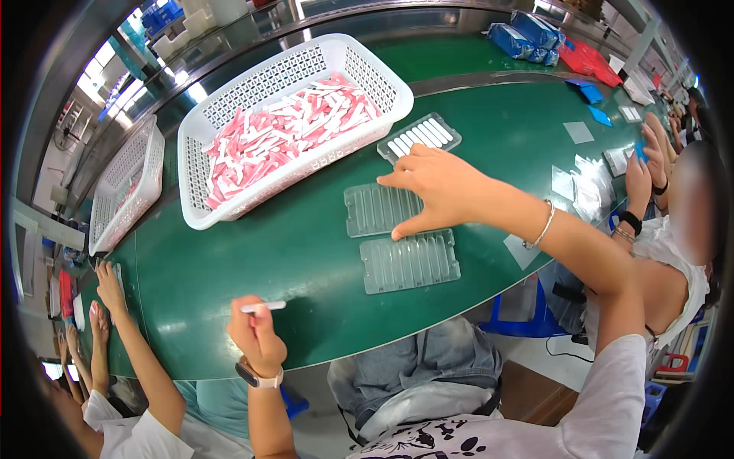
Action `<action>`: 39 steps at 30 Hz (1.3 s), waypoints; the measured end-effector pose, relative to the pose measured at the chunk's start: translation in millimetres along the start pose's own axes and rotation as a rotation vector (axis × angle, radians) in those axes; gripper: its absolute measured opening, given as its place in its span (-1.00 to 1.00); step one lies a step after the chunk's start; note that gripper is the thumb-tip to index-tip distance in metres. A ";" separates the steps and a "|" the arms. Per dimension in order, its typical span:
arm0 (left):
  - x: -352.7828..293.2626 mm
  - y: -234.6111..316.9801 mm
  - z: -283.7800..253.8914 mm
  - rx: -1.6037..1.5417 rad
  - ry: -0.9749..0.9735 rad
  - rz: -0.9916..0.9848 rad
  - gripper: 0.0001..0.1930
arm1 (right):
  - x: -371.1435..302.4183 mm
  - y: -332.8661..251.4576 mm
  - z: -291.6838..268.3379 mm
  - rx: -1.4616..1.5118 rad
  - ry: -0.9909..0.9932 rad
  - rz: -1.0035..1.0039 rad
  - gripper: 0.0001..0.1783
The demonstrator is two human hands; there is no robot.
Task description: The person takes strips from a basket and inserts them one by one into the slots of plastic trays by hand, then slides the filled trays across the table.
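My left hand [257, 334], wearing a watch, is closed around a small white stick-shaped piece [264, 307] above the front of the table. My right hand [437, 187] spans a clear ribbed plastic tray [367, 209], thumb at its near edge and a finger at its far edge. A second clear tray [410, 262] with long grooves lies just nearer to me, right against the first. Beyond my right hand sits a similar tray [420, 138] filled with a row of white pieces. The right palm hides part of the first tray.
A large white basket [298, 162] of loose pink and white pieces stands at the far left, another basket [126, 187] beside it. Clear plastic sheets [592, 187] lie right. Blue packs [527, 38] sit farther back on the green table [206, 268]. Co-workers' hands [650, 164] work on both sides.
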State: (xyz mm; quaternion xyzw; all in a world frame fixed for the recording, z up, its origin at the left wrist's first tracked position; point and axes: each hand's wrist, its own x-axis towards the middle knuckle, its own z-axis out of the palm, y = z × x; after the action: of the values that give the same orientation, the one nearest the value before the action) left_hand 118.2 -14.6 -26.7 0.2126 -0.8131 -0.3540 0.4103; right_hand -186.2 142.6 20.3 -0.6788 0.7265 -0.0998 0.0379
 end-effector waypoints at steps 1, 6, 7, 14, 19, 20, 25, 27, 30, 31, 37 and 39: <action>1.8 4.7 -0.4 0.000 0.001 0.004 -0.81 | -0.6 1.3 3.6 -0.002 0.003 0.000 -0.17; 5.6 33.0 17.6 -0.058 -0.160 -0.371 -0.85 | -24.2 4.4 13.7 0.096 0.204 -0.074 -0.31; 3.9 37.7 25.4 -0.141 -0.188 -0.462 -0.86 | -29.7 -0.4 9.4 0.103 0.194 -0.072 -0.31; 0.0 72.3 56.6 -0.214 -0.220 -0.526 -0.87 | -82.8 -49.2 6.8 1.895 0.378 0.274 -0.31; -10.1 83.9 65.2 -0.342 -0.196 -0.547 -0.86 | -96.9 -86.2 11.9 2.214 0.310 0.228 -0.28; -11.6 85.5 66.2 -0.373 -0.180 -0.558 -0.86 | -98.8 -86.8 11.5 2.233 0.298 0.223 -0.28; -20.6 89.5 73.2 -0.454 -0.115 -0.648 -0.85 | -100.4 -84.6 20.9 2.268 0.320 0.286 -0.25; -24.7 93.9 76.0 -0.503 -0.064 -0.675 -0.85 | -99.7 -86.0 22.6 2.297 0.415 0.342 -0.24; -27.0 102.9 78.5 -0.588 -0.126 -0.700 -0.85 | -100.1 -87.9 25.0 2.258 0.501 0.336 -0.28; -26.7 105.2 76.6 -0.581 -0.128 -0.707 -0.85 | -100.3 -88.8 24.9 2.266 0.501 0.342 -0.28; -23.7 114.5 82.3 -0.638 -0.737 -0.894 -0.88 | -98.8 -94.8 22.8 2.085 0.578 0.280 -0.36; -23.1 115.6 85.5 -0.722 -0.754 -0.946 -0.88 | -100.8 -99.2 25.6 2.077 0.590 0.271 -0.40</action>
State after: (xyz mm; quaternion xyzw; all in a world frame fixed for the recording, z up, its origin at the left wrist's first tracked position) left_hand 55.2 110.6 12.8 0.2567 -0.5520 -0.7916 -0.0526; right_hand -76.6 234.6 6.7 -0.1790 0.3368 -0.8193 0.4281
